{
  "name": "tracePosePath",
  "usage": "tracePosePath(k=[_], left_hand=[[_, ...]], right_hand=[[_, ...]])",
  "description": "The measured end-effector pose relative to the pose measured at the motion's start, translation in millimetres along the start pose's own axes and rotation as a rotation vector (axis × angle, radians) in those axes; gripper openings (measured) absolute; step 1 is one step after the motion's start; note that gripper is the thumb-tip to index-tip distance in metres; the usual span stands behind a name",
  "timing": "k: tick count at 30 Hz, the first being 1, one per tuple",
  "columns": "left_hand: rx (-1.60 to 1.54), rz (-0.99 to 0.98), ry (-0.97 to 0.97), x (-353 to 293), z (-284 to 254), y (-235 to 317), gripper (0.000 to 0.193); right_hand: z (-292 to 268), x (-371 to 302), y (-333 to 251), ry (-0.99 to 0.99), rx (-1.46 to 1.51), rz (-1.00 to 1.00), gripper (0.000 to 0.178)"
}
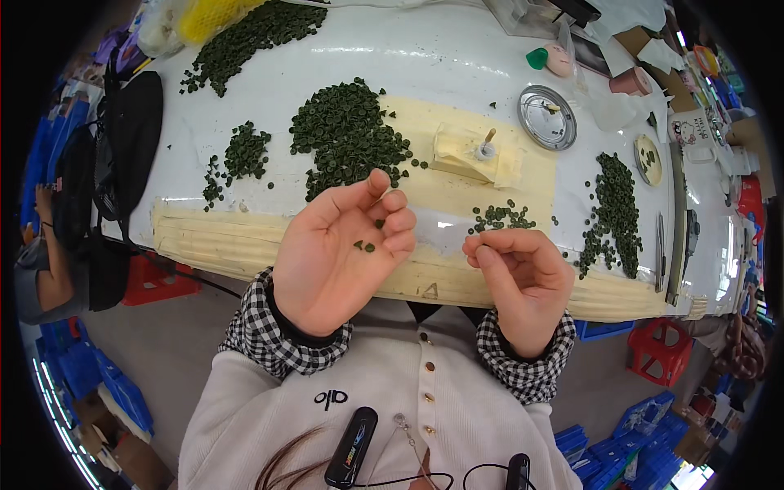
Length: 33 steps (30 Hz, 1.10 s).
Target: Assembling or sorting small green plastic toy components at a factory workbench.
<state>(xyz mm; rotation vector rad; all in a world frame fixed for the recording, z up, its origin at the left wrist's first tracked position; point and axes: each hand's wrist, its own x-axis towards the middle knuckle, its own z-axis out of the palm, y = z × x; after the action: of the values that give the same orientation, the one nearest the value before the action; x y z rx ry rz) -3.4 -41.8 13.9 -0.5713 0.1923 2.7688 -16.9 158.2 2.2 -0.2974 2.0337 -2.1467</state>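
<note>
My left hand (pixel 341 255) is turned palm up and loosely cupped, with its fingers curled inward. A few small dark green pieces (pixel 369 247) lie in its palm. My right hand (pixel 527 282) pinches with thumb and forefinger; whatever is between the tips is too small to make out. Just beyond the right fingertips, a small scatter of round green pieces (pixel 502 216) lies on the table. Past my left hand is a large heap of the same dark green pieces (pixel 347 135). A small block wrapped in cream tape (pixel 469 155) stands between, with an upright peg (pixel 488 140) on top.
More green piles lie at the far left (pixel 245 41), nearer left (pixel 247 151) and right (pixel 616 212). A round metal lid (pixel 546 118) and a small yellowish dish (pixel 648 160) sit at right. Tweezers (pixel 660 253) lie near the right edge. Red stools (pixel 660 351) stand below.
</note>
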Motion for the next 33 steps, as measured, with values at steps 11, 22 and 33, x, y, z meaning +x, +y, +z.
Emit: tracePosePath(k=[11, 22, 33], left_hand=[[0.225, -0.15, 0.051, -1.4, 1.4, -12.3, 0.037], [0.29, -0.137, -0.037, 4.5, 4.8, -17.2, 0.034], [0.417, -0.215, -0.154, 10.7, -14.6, -17.5, 0.029]], right_hand=[[-3.4, -1.3, 1.1, 0.079, 0.031, -0.108, 0.012], [-4.0, -2.4, -3.7, 0.103, -0.024, -0.048, 0.015], [-3.0, -1.5, -4.1, 0.109, 0.046, 0.005, 0.015]])
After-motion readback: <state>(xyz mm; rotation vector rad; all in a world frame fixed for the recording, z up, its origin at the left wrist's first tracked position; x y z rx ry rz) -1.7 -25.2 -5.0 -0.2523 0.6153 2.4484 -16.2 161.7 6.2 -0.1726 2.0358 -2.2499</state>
